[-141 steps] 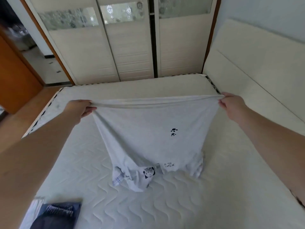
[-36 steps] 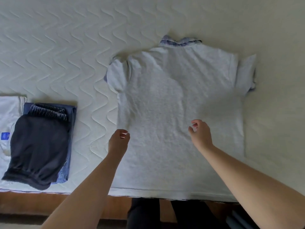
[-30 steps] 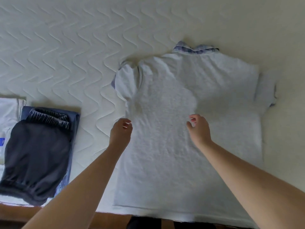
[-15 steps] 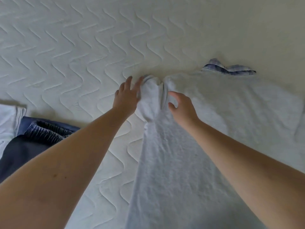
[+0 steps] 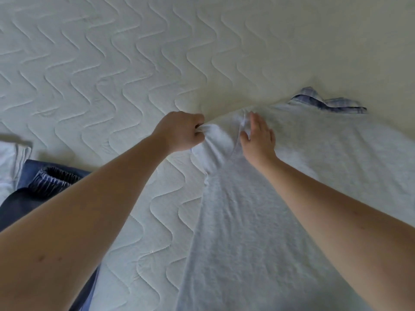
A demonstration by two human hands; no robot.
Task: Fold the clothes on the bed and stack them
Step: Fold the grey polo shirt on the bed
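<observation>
Head view: a light grey shirt (image 5: 280, 198) is laid flat, back up, on the quilted white mattress (image 5: 112, 63), its plaid collar (image 5: 325, 104) toward the far edge. The sleeve (image 5: 215, 140) is bunched in the clenched fingers of the left hand (image 5: 179, 131). The right hand (image 5: 258, 135) is pressed on the shoulder just beside it, fingers straight. Folded dark clothes (image 5: 33, 187) are seen at the left edge of the bed.

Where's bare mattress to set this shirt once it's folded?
Bare mattress runs beyond both hands and left of the grey shirt, plus a strip between the shirt and the folded dark stack. Crowded: the left edge with that stack, and the right, covered by the shirt.
</observation>
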